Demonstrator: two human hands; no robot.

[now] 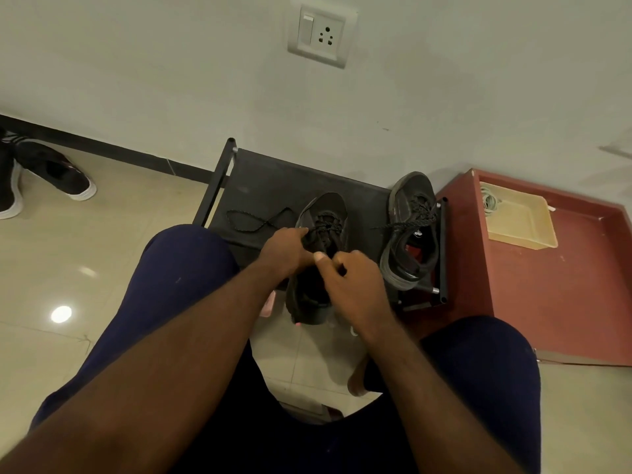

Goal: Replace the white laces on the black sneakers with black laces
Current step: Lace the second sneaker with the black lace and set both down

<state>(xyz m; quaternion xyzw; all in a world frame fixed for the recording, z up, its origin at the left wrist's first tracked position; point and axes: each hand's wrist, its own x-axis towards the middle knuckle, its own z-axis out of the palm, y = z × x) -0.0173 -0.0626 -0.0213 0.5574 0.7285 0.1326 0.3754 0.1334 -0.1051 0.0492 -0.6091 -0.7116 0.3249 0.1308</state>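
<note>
**Black on black, against beige and red**

Centre frame: black mesh sneaker (323,210) on a black fabric-topped metal rack (266,179). To its right, a dark grey sneaker (408,189) with red lining. Left of centre, a loose black cord lace (251,224) flecked white. Glossy beige floor tiles (102,254), navy trousers (171,285), and at right a red-brown wooden board (564,295) and pale yellow plastic tray (523,230).

This looks like a room in a home: glossy beige floor tiles (51,268), a plain wall with a switch-and-socket plate (321,34), a low black shoe rack (266,179) carrying a sneaker (410,213), and spare shoes (54,169) left on the floor.
</note>
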